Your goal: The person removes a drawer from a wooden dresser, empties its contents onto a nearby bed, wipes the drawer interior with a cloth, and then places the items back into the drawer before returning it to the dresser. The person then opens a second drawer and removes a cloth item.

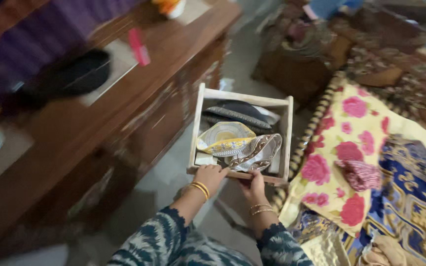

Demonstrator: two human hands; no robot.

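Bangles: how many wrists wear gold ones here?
2: gold bangles on the left wrist and on the right wrist, both hands at the wooden drawer front edge.

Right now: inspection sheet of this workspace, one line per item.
Surface: grey floor beside a wooden cabinet.
Job's things: open wooden drawer holding folded caps, a yellow cap and a dark cap.
Clutter: pink comb and a dark object on the cabinet top; floral cloth, blue patterned cloth.
Hands: left hand and right hand grip the drawer's near edge.
Cables: nothing seen.
Surroundings: blurred heaped fabrics at top right.
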